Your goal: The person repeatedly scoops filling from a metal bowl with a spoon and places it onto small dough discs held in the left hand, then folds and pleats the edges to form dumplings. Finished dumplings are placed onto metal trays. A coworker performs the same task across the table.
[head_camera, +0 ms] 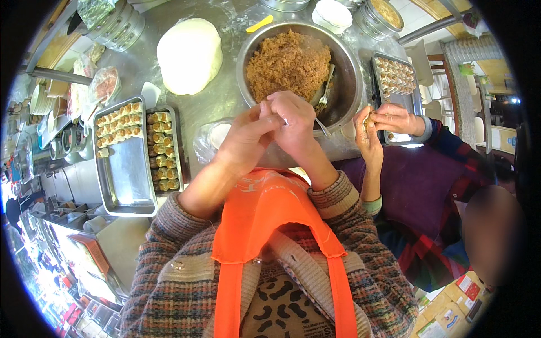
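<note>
My left hand (247, 139) and my right hand (293, 122) meet in front of the steel bowl's near rim, fingers curled together. Whatever lies between them is hidden, so I cannot tell what they hold. The large steel bowl (358, 84) contains brown, grainy rice-like filling (289, 63). A metal fork (324, 99) leans inside it at the right. Left of the bowl, a big piece of white dough (190, 55) lies on the steel table. Small white dough wrappers (219, 134) sit by a clear plastic sheet, just left of my left hand.
Trays (127, 211) (181, 169) of filled dumplings stand at the left. On the right, a co-worker's hands (376, 122) pinch a small dumpling beside another dumpling tray (405, 101). A yellow scraper (259, 24), a white tub (332, 16) and steamers (122, 29) line the far side.
</note>
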{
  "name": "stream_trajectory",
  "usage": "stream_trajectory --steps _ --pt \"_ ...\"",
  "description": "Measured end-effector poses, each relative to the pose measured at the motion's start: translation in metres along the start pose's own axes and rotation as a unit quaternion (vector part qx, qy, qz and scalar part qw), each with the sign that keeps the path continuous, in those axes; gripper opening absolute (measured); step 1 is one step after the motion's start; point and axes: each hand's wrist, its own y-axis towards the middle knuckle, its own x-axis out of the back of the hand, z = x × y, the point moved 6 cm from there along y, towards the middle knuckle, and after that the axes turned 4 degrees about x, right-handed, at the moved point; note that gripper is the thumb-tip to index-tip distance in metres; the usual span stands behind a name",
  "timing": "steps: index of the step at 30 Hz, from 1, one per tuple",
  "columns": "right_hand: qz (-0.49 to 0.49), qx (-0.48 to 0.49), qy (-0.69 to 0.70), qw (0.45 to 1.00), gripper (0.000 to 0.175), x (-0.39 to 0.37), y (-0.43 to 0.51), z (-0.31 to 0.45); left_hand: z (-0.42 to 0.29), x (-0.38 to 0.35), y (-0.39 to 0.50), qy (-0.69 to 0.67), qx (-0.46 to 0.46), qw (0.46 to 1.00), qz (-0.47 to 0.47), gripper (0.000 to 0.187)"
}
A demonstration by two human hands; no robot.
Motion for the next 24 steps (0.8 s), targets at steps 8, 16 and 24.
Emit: stream_trajectory --steps 8,16,24 --pt "0.099 0.038 0.109 0.988 0.026 0.014 0.021 0.020 -0.022 -0.012 -0.009 0.138 -0.039 0.988 0.048 0.053" --pt "-0.051 -0.008 -0.005 0.999 0.026 0.018 0.010 0.018 0.002 -0.028 -0.017 -0.025 -0.040 0.999 -0.001 0.038" --pt "0.114 0.017 0.127 0.985 0.025 0.025 0.024 0.025 -0.014 -0.026 -0.018 0.062 -0.012 0.997 0.040 0.044"
